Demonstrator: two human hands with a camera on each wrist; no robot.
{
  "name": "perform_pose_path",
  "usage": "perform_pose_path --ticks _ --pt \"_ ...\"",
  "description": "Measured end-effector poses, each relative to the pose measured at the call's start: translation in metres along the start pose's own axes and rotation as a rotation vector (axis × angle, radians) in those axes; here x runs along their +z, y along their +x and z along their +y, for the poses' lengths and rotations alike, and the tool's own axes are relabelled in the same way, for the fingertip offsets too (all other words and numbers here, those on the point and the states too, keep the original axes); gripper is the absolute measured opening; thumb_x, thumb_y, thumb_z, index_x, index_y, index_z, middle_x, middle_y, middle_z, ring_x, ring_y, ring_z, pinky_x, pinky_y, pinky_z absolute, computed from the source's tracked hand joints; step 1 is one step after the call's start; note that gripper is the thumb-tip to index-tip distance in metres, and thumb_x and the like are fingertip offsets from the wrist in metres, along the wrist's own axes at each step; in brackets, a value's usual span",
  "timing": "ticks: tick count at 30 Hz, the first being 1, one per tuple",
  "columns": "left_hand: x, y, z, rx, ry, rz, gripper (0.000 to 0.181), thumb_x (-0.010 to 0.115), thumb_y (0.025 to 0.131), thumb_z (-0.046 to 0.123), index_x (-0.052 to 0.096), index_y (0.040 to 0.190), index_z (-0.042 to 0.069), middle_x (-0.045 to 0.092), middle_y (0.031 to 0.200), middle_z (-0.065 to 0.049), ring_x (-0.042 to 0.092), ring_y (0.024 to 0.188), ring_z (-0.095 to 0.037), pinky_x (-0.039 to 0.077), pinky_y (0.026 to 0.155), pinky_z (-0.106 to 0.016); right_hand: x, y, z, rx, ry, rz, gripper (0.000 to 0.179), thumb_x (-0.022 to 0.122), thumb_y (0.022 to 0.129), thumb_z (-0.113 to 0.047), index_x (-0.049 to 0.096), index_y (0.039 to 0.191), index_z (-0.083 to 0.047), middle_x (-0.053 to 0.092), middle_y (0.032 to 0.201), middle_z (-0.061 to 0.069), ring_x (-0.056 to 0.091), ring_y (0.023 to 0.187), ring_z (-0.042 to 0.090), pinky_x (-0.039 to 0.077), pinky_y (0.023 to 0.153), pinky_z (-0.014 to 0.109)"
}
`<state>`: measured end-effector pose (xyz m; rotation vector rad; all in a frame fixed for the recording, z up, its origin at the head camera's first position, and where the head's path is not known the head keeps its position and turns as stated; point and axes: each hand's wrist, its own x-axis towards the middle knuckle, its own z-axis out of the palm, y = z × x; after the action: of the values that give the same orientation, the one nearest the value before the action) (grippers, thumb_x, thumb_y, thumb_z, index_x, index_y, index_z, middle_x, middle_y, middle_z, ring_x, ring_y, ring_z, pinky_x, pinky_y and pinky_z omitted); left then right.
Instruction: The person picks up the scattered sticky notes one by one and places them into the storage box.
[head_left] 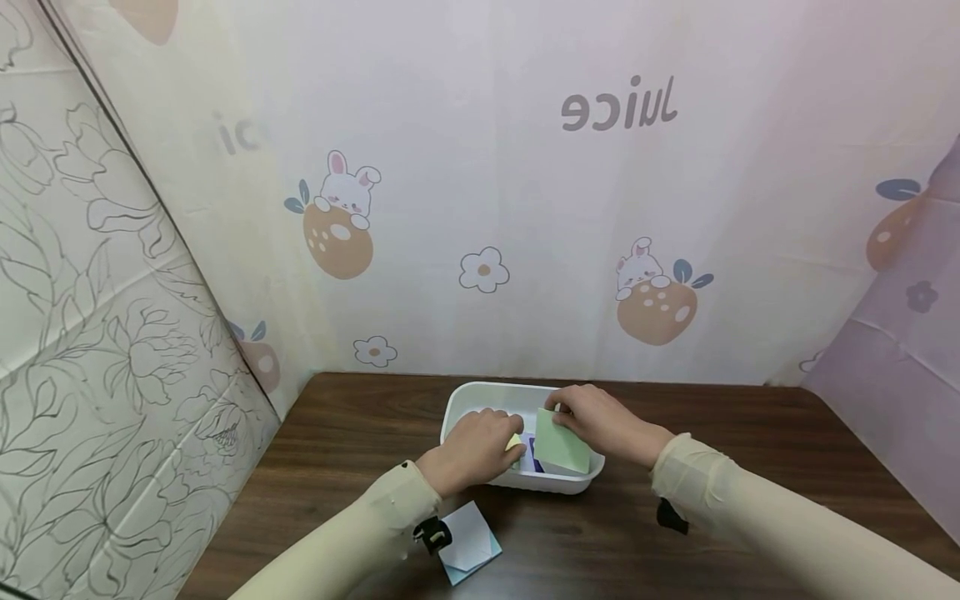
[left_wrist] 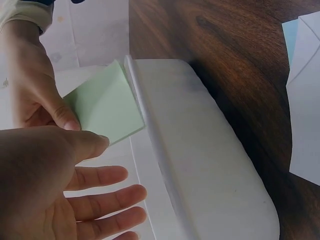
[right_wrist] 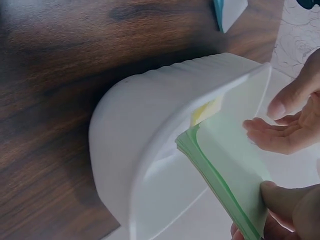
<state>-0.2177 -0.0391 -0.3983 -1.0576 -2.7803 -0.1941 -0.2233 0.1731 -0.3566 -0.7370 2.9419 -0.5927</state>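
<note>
My right hand pinches a pad of pale green sticky notes by its edge, thumb on top. The pad tilts over the near rim of a white plastic bin, and its layered sheets show in the right wrist view. Above the left part of the bin is my left hand, its fingers loosely extended with nothing held, as the left wrist view shows. Inside the bin, partly hidden, lie a yellow paper piece and a purple item.
A stack of white and light blue folded paper lies on the dark wooden table in front of the bin, beside my left wrist. A printed curtain stands behind the table, with patterned sheets at both sides.
</note>
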Motion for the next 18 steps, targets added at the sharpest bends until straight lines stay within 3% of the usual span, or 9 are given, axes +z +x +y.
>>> perform_pose_path --ticks 8,18 --pt "0.004 -0.002 0.0 0.005 0.012 0.001 0.017 0.066 0.096 0.027 0.072 0.1 0.012 0.073 0.086 0.0 0.065 0.072 -0.013 0.051 0.062 -0.027 0.009 0.002 0.004 0.032 -0.014 -0.022 0.015 0.066 0.095 -0.003 0.073 0.106 -0.011 0.073 0.091 0.003 0.063 0.079 0.01 0.051 0.068 0.031" --pt "0.006 -0.003 0.002 0.011 0.001 0.006 0.014 0.067 0.095 0.025 0.071 0.094 0.012 0.07 0.078 0.001 0.059 0.065 -0.011 0.045 0.058 -0.025 0.022 0.004 0.01 -0.003 0.007 -0.047 0.012 0.067 0.094 -0.002 0.072 0.101 -0.01 0.07 0.09 0.0 0.059 0.079 0.009 0.049 0.067 0.03"
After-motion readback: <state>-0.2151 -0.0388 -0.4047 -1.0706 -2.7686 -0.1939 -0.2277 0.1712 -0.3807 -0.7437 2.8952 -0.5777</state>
